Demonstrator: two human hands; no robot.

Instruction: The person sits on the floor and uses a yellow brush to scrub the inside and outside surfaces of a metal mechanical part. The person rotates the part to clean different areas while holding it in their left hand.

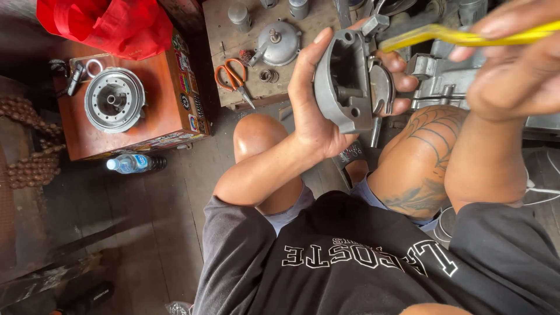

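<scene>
My left hand [318, 99] grips a grey cast-metal engine part [350, 81] with a hollow inside, held up above my knees. My thumb lies along its left side and my fingers wrap round the right. My right hand [513, 64] is close to the camera at the upper right, pinching the handle of a thin yellow tool [461, 36]. The tool's tip reaches the top of the metal part.
An orange box [146, 111] at the left bears a round metal hub [114, 99]. A wooden board [233, 35] holds orange-handled scissors [233, 77] and a domed metal cover [279, 44]. A water bottle [134, 163] lies on the floor. A red bag [111, 23] sits at the top left.
</scene>
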